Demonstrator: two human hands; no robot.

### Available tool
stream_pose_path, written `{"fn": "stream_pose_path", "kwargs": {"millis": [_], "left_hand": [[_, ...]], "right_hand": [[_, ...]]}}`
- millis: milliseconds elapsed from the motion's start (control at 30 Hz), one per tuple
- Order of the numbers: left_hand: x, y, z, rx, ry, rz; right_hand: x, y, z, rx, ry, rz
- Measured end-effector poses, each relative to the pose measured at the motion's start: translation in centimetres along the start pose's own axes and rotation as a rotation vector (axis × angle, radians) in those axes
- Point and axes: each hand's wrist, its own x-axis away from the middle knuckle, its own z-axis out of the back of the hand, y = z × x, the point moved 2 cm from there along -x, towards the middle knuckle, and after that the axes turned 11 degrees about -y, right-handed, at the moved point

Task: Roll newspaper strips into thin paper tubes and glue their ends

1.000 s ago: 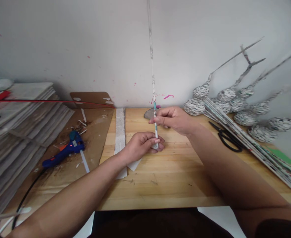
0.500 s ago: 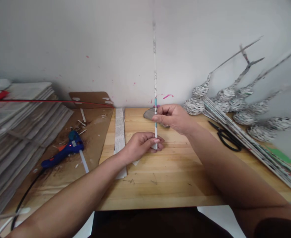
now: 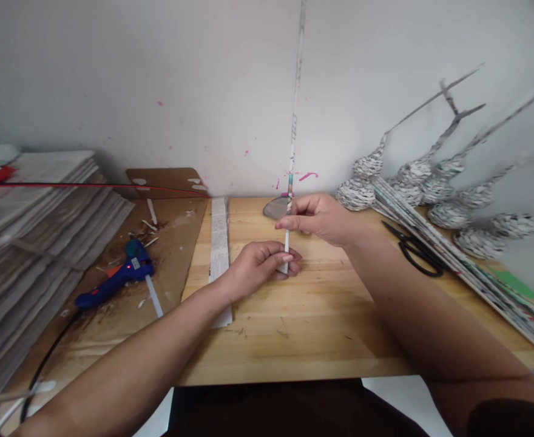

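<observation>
A long, thin rolled newspaper stick (image 3: 295,115) stands nearly upright over the wooden table (image 3: 312,321), leaning slightly right at the top. My left hand (image 3: 260,265) pinches its lower end just above the table. My right hand (image 3: 319,217) grips it a little higher, fingers closed around it. A strip of newspaper (image 3: 220,249) lies flat on the table left of my left hand.
A blue glue gun (image 3: 116,280) with a red light lies on brown cardboard (image 3: 167,255) at left. Stacked newspapers (image 3: 30,243) fill the far left. Black scissors (image 3: 415,252), a bundle of paper sticks (image 3: 467,270) and coiled paper pieces (image 3: 367,182) sit at right.
The stick's top has tilted from leaning left to leaning right. The loose paper flap under my left hand is gone from sight. Both hands stay in place.
</observation>
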Motion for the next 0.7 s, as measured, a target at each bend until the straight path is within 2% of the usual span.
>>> {"fn": "stream_pose_path", "kwargs": {"millis": [100, 167, 267, 300, 433, 600, 700], "left_hand": [[0.01, 0.05, -0.02, -0.002, -0.005, -0.001], [0.05, 0.08, -0.04, 0.008, -0.003, 0.002], [0.09, 0.09, -0.09, 0.015, -0.003, 0.009], [0.09, 0.09, -0.11, 0.012, -0.005, 0.010], [0.08, 0.09, -0.10, -0.011, -0.014, 0.009], [0.07, 0.20, 0.00, -0.003, -0.004, 0.001], [0.06, 0.34, -0.01, -0.014, -0.005, 0.004]], "right_hand": [[0.08, -0.04, 0.24, 0.003, 0.125, 0.016], [0.16, -0.11, 0.25, 0.010, 0.084, -0.005], [0.23, -0.22, 0.12, 0.050, -0.066, -0.037], [0.23, -0.25, 0.14, 0.066, -0.070, -0.031], [0.20, -0.33, 0.40, 0.090, 0.059, 0.015], [0.24, -0.46, 0.20, 0.099, -0.097, -0.014], [0.25, -0.50, 0.41, 0.146, 0.009, -0.002]]}}
